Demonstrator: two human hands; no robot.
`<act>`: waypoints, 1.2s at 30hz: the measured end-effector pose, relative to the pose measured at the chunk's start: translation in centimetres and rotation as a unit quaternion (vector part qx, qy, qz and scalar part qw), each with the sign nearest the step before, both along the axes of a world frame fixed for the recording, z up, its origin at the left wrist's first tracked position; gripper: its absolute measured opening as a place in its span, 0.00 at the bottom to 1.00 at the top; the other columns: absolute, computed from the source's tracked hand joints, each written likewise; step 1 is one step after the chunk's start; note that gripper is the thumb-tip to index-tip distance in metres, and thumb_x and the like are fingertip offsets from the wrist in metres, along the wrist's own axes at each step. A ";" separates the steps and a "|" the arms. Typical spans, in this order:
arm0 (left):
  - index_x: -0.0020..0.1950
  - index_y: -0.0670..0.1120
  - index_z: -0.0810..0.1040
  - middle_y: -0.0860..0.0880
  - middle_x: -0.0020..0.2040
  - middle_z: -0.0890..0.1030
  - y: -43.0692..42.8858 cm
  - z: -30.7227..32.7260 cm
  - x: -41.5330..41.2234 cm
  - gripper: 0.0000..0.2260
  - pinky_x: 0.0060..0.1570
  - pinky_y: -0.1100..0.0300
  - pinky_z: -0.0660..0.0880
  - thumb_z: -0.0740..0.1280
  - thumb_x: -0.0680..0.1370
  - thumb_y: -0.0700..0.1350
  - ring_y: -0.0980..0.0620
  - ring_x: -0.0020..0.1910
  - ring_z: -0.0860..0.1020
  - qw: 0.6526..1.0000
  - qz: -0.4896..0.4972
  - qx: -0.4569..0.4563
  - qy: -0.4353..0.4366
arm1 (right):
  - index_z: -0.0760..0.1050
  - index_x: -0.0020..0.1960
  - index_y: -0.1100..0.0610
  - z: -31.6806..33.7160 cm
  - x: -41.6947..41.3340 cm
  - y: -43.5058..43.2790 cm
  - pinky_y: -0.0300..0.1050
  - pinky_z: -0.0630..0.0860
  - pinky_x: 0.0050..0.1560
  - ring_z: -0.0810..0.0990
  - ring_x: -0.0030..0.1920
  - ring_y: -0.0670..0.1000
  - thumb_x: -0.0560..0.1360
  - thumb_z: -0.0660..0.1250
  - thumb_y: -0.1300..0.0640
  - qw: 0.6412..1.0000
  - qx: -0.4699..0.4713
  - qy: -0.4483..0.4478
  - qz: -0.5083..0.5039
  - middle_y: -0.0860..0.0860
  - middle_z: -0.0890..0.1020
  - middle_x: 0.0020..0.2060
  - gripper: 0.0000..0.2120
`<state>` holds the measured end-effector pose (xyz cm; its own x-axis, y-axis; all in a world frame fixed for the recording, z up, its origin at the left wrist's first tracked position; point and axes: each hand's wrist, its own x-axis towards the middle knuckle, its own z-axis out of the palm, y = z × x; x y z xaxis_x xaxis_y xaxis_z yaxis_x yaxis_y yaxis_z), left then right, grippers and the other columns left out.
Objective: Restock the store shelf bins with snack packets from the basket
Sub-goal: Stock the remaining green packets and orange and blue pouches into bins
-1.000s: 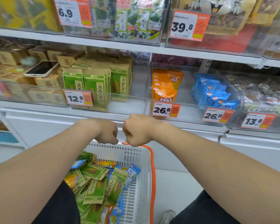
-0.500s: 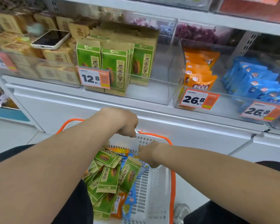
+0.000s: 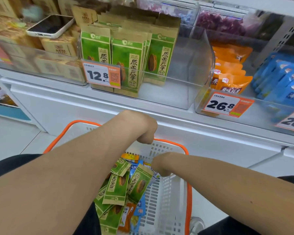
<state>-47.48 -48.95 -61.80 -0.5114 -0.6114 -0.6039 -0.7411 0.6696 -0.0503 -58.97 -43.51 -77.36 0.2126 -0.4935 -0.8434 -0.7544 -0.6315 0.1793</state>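
Note:
A white basket (image 3: 168, 194) with an orange rim sits low between my arms. It holds several green seed packets (image 3: 115, 185) mixed with blue and orange packets. My left hand (image 3: 145, 131) is curled at the basket's far rim and seems to grip it. My right hand (image 3: 159, 165) reaches down into the basket beside the top green packet; its fingertips are hidden among the packets. On the shelf above, a clear bin (image 3: 185, 95) holds upright green packets (image 3: 126, 61) on its left side and has bare floor on its right.
A bin of orange packets (image 3: 227, 78) and one of blue packets (image 3: 282, 82) stand to the right. Brown boxes (image 3: 58, 48) fill the left bin, with a phone (image 3: 49, 26) lying on them. Price tags 12.8 (image 3: 101, 75) and 26.8 (image 3: 226, 104) hang on the bin fronts.
My view has tilted down and closer to the shelf. Both fists dropped from above the basket: the left to its far rim, the right into the packets.

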 end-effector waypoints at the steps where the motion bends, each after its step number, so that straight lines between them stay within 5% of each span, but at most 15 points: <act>1: 0.73 0.48 0.76 0.46 0.71 0.77 -0.1 -0.1 0.0 0.17 0.54 0.52 0.74 0.62 0.84 0.50 0.45 0.53 0.75 1.000 0.000 -0.001 -0.009 | 0.77 0.64 0.63 1.0 0.4 0.1 0.49 0.75 0.45 0.78 0.48 0.56 0.81 0.63 0.66 1.000 -0.011 -0.016 0.002 0.53 0.77 0.46 0.12; 4: 0.72 0.48 0.77 0.46 0.67 0.79 0.1 0.5 0.2 0.17 0.56 0.51 0.78 0.61 0.83 0.43 0.45 0.56 0.79 0.999 -0.003 0.001 -0.052 | 0.75 0.49 0.59 2.8 0.7 -0.1 0.50 0.75 0.42 0.73 0.42 0.54 0.80 0.67 0.65 0.991 -0.094 -0.089 0.016 0.50 0.70 0.40 0.03; 7: 0.73 0.47 0.76 0.45 0.64 0.80 1.0 1.6 0.3 0.20 0.52 0.52 0.78 0.60 0.82 0.39 0.45 0.56 0.82 0.997 -0.007 0.007 -0.074 | 0.63 0.35 0.54 4.6 0.3 0.0 0.49 0.74 0.40 0.73 0.37 0.53 0.78 0.69 0.63 0.985 -0.115 -0.123 -0.034 0.50 0.69 0.34 0.19; 10: 0.74 0.48 0.76 0.46 0.63 0.82 1.4 2.1 0.5 0.20 0.54 0.53 0.80 0.62 0.82 0.39 0.47 0.55 0.84 0.997 -0.001 0.017 -0.079 | 0.74 0.39 0.58 6.3 -0.5 -0.1 0.46 0.73 0.36 0.78 0.41 0.55 0.77 0.70 0.61 0.978 -0.141 -0.128 -0.086 0.51 0.75 0.35 0.09; 12: 0.74 0.48 0.76 0.47 0.58 0.85 1.5 2.3 0.5 0.21 0.58 0.50 0.81 0.70 0.81 0.43 0.48 0.56 0.84 0.996 0.005 0.029 -0.086 | 0.83 0.45 0.61 7.8 -0.9 0.0 0.49 0.81 0.43 0.82 0.46 0.58 0.76 0.70 0.64 0.969 -0.157 -0.160 -0.103 0.53 0.83 0.41 0.03; 15: 0.75 0.50 0.75 0.48 0.55 0.86 1.8 2.8 0.4 0.31 0.61 0.48 0.81 0.80 0.74 0.50 0.47 0.55 0.84 0.995 0.001 0.037 -0.097 | 0.85 0.53 0.61 9.7 -1.8 0.3 0.53 0.82 0.53 0.83 0.51 0.59 0.76 0.69 0.67 0.952 -0.187 -0.206 -0.127 0.57 0.86 0.50 0.09; 21: 0.80 0.54 0.68 0.52 0.64 0.83 2.4 3.8 0.2 0.47 0.62 0.50 0.79 0.84 0.65 0.61 0.49 0.59 0.83 0.997 0.026 0.049 -0.057 | 0.87 0.50 0.54 14.6 -3.6 1.7 0.48 0.80 0.49 0.81 0.47 0.53 0.74 0.74 0.63 0.897 -0.286 -0.306 -0.142 0.51 0.87 0.45 0.08; 25: 0.70 0.55 0.75 0.53 0.59 0.84 3.0 4.4 -0.1 0.36 0.60 0.50 0.80 0.84 0.66 0.60 0.50 0.56 0.83 0.997 0.033 0.050 0.042 | 0.85 0.47 0.49 18.2 -4.4 3.1 0.50 0.79 0.44 0.77 0.44 0.52 0.72 0.73 0.55 0.851 -0.348 -0.357 -0.163 0.48 0.77 0.40 0.05; 29: 0.47 0.52 0.81 0.51 0.40 0.87 3.3 5.9 -1.0 0.11 0.40 0.57 0.79 0.80 0.72 0.53 0.54 0.40 0.84 0.975 0.059 0.000 0.214 | 0.78 0.46 0.54 22.1 -5.6 4.5 0.51 0.79 0.40 0.79 0.42 0.53 0.74 0.69 0.59 0.805 -0.378 -0.398 -0.226 0.50 0.80 0.41 0.02; 32: 0.44 0.49 0.82 0.47 0.38 0.87 4.0 7.8 -1.9 0.07 0.39 0.51 0.83 0.80 0.73 0.46 0.50 0.37 0.85 0.925 0.104 0.024 0.365 | 0.74 0.50 0.52 24.9 -7.0 5.7 0.50 0.76 0.35 0.79 0.40 0.54 0.74 0.65 0.58 0.771 -0.428 -0.402 -0.245 0.51 0.80 0.40 0.06; 36: 0.47 0.41 0.85 0.40 0.38 0.85 5.6 9.5 -3.9 0.06 0.39 0.53 0.78 0.78 0.74 0.42 0.51 0.34 0.80 0.812 0.154 0.078 0.557 | 0.73 0.57 0.45 28.0 -9.0 7.5 0.47 0.73 0.37 0.78 0.43 0.55 0.69 0.66 0.51 0.741 -0.530 -0.361 -0.198 0.47 0.77 0.46 0.16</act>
